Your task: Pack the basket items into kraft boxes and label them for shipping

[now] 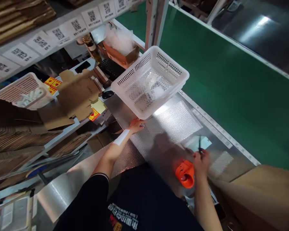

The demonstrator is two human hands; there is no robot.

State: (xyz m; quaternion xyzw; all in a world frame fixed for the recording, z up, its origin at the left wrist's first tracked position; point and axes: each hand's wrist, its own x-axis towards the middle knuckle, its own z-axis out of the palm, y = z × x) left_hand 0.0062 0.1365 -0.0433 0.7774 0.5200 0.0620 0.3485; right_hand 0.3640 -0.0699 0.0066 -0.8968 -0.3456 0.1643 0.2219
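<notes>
My left hand (136, 125) grips the lower edge of a white perforated plastic basket (151, 80) and holds it tilted above the metal worktop. Clear bagged items show through the basket's mesh. My right hand (201, 162) is closed on a thin dark tool, possibly scissors or a pen, near the worktop's front. An orange tape dispenser (185, 173) sits just left of that hand. A sheet of bubble wrap (175, 122) lies flat on the worktop between my two hands.
A green conveyor belt (231, 83) runs along the right. Flattened cardboard boxes (74, 96), a second white basket (21, 89), a keyboard (110, 68) and a mouse (108, 94) sit on the left shelf. A brown cardboard box (262, 192) stands at lower right. A bubble wrap roll (60, 192) hangs at lower left.
</notes>
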